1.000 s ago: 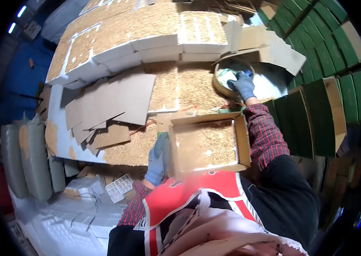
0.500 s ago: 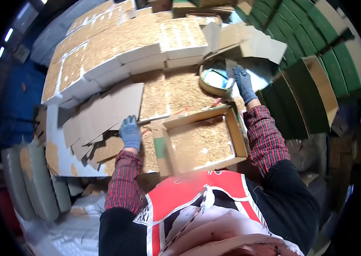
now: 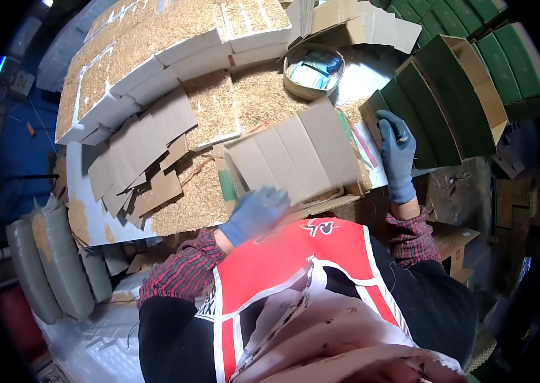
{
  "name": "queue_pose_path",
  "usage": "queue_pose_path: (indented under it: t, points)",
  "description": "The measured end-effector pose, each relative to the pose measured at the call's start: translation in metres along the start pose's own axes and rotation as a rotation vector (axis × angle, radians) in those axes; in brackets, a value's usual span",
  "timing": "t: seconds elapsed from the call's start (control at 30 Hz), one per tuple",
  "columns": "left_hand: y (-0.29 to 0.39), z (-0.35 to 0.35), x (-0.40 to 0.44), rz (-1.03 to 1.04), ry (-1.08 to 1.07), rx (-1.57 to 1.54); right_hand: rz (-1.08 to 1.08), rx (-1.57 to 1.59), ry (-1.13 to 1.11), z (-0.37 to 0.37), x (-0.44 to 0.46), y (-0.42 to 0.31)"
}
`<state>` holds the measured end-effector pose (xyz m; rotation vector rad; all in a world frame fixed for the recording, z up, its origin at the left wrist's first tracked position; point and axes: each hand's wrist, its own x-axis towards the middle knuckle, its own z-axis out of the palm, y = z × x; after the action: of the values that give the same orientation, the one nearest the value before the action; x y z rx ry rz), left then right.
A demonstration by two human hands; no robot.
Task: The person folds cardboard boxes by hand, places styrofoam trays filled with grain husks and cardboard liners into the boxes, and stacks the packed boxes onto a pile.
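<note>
A creased cardboard sheet [image 3: 295,153] lies tilted over the open carton [image 3: 327,205], hiding most of its inside. My left hand [image 3: 257,214], in a blue-grey glove, is at the sheet's lower left edge with its fingers closed on it, slightly blurred. To the right of the carton, my gloved right hand [image 3: 397,150] is empty, its fingers bent and apart, beside the green cartons [image 3: 420,115]. A round basket [image 3: 313,92] with blue and white packets [image 3: 314,69] stands behind the sheet.
Overlapping cardboard pieces [image 3: 148,150] lie on the left of the table. White trays [image 3: 193,57] filled with brown granular material stand at the back. More green cartons [image 3: 500,70] are stacked at the right. Grey filled bags [image 3: 62,255] stand at the lower left.
My left hand has moved from the cardboard pile to the carton, and a sheet now covers it. My right hand has left the basket and come down and right, beside the green cartons.
</note>
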<state>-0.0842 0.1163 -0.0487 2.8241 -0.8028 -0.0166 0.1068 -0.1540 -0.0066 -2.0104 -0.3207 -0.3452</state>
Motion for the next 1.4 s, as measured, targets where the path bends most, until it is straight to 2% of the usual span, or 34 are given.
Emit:
queue_pose_path:
  t: [0.03,0.07,0.1,0.13,0.2,0.23,0.33,0.37,0.4,0.47,0.5,0.53,0.57,0.6,0.63,0.67,0.73,0.8,0.83,0.87,0.93,0.97,1.0,1.03,1.07,1.1,1.13,1.2,1.23,1.3,1.33,1.37,1.4]
  points:
    - [0.001,0.009,0.003,-0.017,-0.175,-0.008,-0.121,0.043,-0.029,0.000,-0.003,-0.014]
    - [0.001,0.015,0.005,-0.036,-0.351,-0.013,-0.348,-0.049,-0.137,0.003,-0.007,-0.031]
    - [0.003,0.017,0.007,-0.056,-0.528,-0.022,-0.419,-0.052,-0.382,0.007,-0.018,-0.049]
    - [0.006,0.015,0.008,-0.102,-0.537,0.008,-0.387,-0.073,-0.647,0.017,-0.031,-0.056]
    - [0.009,0.010,0.016,-0.193,-0.548,0.074,-0.390,-0.523,-1.088,0.053,-0.067,-0.015]
    - [0.007,-0.007,0.021,-0.196,-0.539,-0.084,-0.409,-0.648,-1.272,0.060,-0.069,-0.007]
    - [0.005,-0.033,0.011,-0.251,0.225,-0.416,-0.246,-0.082,-0.978,0.058,-0.054,0.000]
    - [0.001,-0.035,0.002,-0.353,0.402,-0.414,-0.168,0.154,-0.817,0.043,-0.042,-0.019]
    - [-0.005,-0.036,-0.008,-0.447,0.586,-0.409,-0.140,0.225,-0.639,0.028,-0.032,-0.028]
    - [-0.036,0.032,-0.041,-0.794,0.937,-0.736,0.070,0.346,-0.377,0.024,-0.020,0.020]
    - [-0.041,0.055,-0.047,-0.824,0.859,-1.054,0.282,0.465,-0.372,0.026,-0.015,0.039]
    - [-0.034,0.071,-0.043,-0.894,0.818,-1.308,0.492,0.548,-0.537,0.036,-0.018,0.089]
    - [-0.027,0.087,-0.040,-0.986,0.786,-1.550,0.511,0.494,-0.708,0.057,-0.035,0.140]
    - [-0.009,0.106,-0.027,-1.133,0.809,-1.732,0.468,0.317,-0.754,0.062,-0.051,0.136]
    - [-0.014,0.140,-0.027,-1.118,0.726,-1.149,0.422,0.141,-0.800,0.066,-0.066,0.133]
    - [-0.023,0.164,-0.023,-1.046,0.629,-0.579,0.319,-0.152,-0.706,0.071,-0.074,0.092]
    - [-0.016,0.120,-0.010,-1.095,0.634,-0.863,0.436,-0.070,-0.793,0.079,-0.068,0.086]
    - [-0.012,0.087,-0.011,-0.991,0.653,-0.963,0.239,0.081,-0.723,0.080,-0.074,0.091]
    - [-0.008,0.073,-0.012,-0.985,0.666,-1.090,0.229,0.182,-0.751,0.060,-0.067,0.063]
    - [-0.009,0.064,-0.009,-0.976,0.673,-1.218,0.170,0.264,-0.688,0.051,-0.068,0.047]
    - [-0.048,0.081,-0.011,-0.801,0.590,-1.320,0.178,0.481,-0.579,0.018,-0.060,0.019]
    - [-0.060,0.074,-0.004,-0.796,0.523,-1.393,0.253,0.577,-0.482,-0.002,-0.054,0.005]
    - [-0.036,0.008,0.027,-0.755,0.508,-1.524,0.326,0.669,-0.391,-0.028,-0.045,-0.010]
    - [-0.038,-0.012,0.055,-0.456,0.654,-1.581,0.176,0.501,-0.245,-0.060,-0.029,-0.025]
    - [-0.040,-0.027,0.070,-0.398,0.626,-1.752,0.029,0.330,-0.102,-0.097,-0.012,-0.041]
    - [-0.060,-0.034,0.084,-0.251,0.587,-1.337,-0.077,0.331,0.043,-0.130,-0.003,-0.061]
    - [-0.092,-0.042,0.098,-0.110,0.538,-0.922,-0.120,0.203,0.133,-0.166,0.006,-0.071]
    - [-0.046,-0.092,0.216,0.186,0.945,-0.454,-0.055,0.898,0.367,-0.220,0.009,-0.045]
    - [-0.034,-0.110,0.249,0.205,0.795,-0.749,-0.245,0.751,0.394,-0.242,0.009,-0.060]
    - [-0.009,-0.145,0.315,0.132,0.540,-1.362,-0.388,0.555,0.455,-0.271,0.013,-0.075]
    - [-0.005,-0.140,0.345,0.177,0.576,-1.323,-0.346,0.512,0.497,-0.279,0.018,-0.072]
    - [0.008,-0.145,0.357,0.140,0.513,-1.399,-0.304,0.471,0.538,-0.283,0.024,-0.068]
    - [-0.002,-0.130,0.386,0.127,0.525,-1.325,-0.261,0.430,0.579,-0.287,0.030,-0.062]
